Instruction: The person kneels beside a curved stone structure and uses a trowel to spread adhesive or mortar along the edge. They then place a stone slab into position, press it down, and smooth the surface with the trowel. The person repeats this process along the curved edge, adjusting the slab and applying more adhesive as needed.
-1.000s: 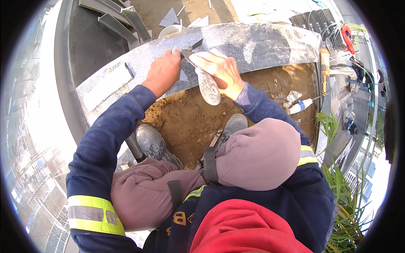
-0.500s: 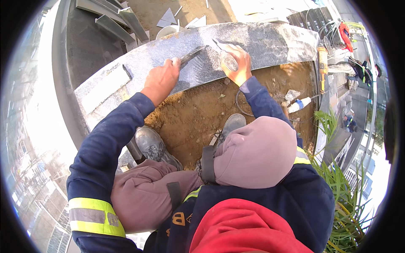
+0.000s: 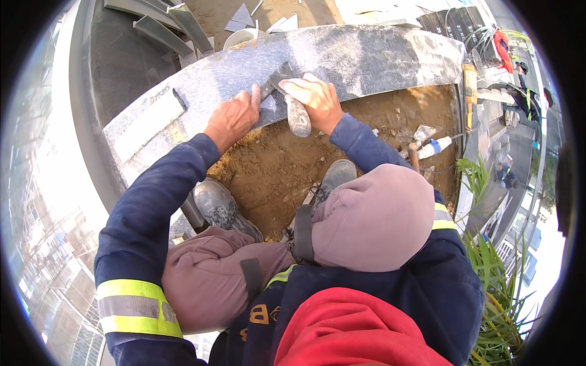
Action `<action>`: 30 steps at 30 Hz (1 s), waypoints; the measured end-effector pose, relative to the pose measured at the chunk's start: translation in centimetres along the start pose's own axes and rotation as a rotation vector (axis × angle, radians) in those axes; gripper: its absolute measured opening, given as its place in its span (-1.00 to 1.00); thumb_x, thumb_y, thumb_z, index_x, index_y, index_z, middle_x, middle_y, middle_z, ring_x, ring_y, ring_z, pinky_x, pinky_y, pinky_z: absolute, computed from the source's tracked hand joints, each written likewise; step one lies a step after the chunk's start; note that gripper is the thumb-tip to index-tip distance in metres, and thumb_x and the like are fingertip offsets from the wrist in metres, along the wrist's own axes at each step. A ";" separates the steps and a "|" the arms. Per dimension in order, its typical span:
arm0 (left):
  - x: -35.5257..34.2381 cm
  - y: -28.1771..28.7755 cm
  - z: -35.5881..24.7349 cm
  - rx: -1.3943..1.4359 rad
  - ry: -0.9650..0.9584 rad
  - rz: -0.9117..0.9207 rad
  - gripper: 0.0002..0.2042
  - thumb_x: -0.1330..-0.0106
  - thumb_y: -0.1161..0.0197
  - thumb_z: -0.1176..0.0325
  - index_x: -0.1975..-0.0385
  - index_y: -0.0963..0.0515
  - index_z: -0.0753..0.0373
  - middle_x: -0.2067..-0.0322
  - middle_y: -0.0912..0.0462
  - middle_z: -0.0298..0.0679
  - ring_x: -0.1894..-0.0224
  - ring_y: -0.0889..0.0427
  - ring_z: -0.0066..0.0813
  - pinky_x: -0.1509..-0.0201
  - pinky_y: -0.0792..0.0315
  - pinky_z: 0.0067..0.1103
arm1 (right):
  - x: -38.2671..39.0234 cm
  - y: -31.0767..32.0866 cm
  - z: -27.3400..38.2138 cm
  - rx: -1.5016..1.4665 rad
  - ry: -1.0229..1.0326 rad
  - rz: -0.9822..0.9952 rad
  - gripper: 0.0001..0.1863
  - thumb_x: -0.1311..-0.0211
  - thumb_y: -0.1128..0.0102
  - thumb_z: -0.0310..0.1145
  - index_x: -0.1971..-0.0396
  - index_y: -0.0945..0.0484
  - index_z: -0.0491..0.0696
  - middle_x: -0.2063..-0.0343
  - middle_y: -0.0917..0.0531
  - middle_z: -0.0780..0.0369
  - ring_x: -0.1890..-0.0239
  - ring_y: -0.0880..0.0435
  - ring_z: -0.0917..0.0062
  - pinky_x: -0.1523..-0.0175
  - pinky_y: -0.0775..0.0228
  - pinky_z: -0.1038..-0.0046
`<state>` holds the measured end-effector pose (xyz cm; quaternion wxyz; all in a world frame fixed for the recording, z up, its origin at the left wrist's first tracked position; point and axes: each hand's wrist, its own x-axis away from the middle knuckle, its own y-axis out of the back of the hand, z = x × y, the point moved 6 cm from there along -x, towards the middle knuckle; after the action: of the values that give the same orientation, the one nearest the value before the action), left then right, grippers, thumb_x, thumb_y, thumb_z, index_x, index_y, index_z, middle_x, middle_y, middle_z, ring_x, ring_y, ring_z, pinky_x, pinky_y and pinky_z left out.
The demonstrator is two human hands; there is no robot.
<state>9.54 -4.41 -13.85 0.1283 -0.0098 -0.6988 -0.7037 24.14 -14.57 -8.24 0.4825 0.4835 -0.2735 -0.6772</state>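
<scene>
Grey stone slab [image 3: 360, 67]: it curves across in front of you, its near edge above the brown soil [image 3: 274, 152]; both your tools are over its middle stretch.
Left hand [image 3: 234, 117]: fingers closed round a flat-bladed tool [image 3: 267, 90], which points up and to your right.
Right hand [image 3: 316, 102]: gripping a trowel [image 3: 298, 116] near its blade, the pale, crusted handle hanging back toward you past the slab's near edge.
Crossing blades: they overlap from above; whether they touch, you cannot tell from here. If they do and you press hard, one could skid off the other, and your fingertips are just beside the metal.
Loose handle end: with the hold so far forward, the trowel could twist if its handle knocks the stone edge.
Pale block [image 3: 148, 125]: it lies on the slab to the left of your left hand, clear of the tools; a wide swing of that elbow might nudge it.
Boots [image 3: 223, 204]: planted on or near uneven soil; leaning too far forward could cost you balance.
White bottle [image 3: 434, 147]: lying on its side to your right, well apart from the blades.
</scene>
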 end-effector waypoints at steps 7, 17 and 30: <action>-0.6 2.2 -0.9 -0.021 0.001 0.112 -0.48 -0.42 0.03 0.56 -0.36 -0.19 0.67 0.30 -0.62 0.07 0.40 -0.74 -0.22 0.39 -0.63 -0.46 | 0.0 -1.5 2.0 0.104 0.068 0.070 -0.62 -0.07 -0.28 -0.42 0.04 -0.66 0.02 0.18 -0.73 0.31 0.24 -0.66 0.41 0.28 -0.58 0.36; -0.6 2.4 -1.6 0.034 -0.012 0.151 -0.47 -0.39 -0.01 0.57 -0.32 -0.18 0.74 0.29 -0.63 0.13 0.40 -0.74 -0.18 0.37 -0.64 -0.45 | -1.5 -2.0 -0.4 0.164 0.036 0.040 -0.64 -0.05 -0.34 -0.36 0.07 -0.65 -0.01 0.21 -0.73 0.27 0.22 -0.67 0.27 0.22 -0.57 0.26; 0.9 1.8 0.6 0.171 0.063 0.022 -0.55 -0.45 -0.03 0.41 -0.23 -0.32 0.60 0.34 -0.63 0.09 0.40 -0.72 -0.07 0.35 -0.62 -0.30 | -5.2 2.3 -6.2 0.098 -0.328 -0.040 -0.68 -0.16 -0.38 -0.32 0.08 -0.68 -0.05 0.22 -0.75 0.11 0.14 -0.73 0.27 -0.04 -0.58 0.29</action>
<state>8.87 -3.94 -11.89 0.1584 0.0158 -0.7518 -0.6399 31.06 -10.06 -6.61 0.3935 0.3947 -0.3718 -0.7424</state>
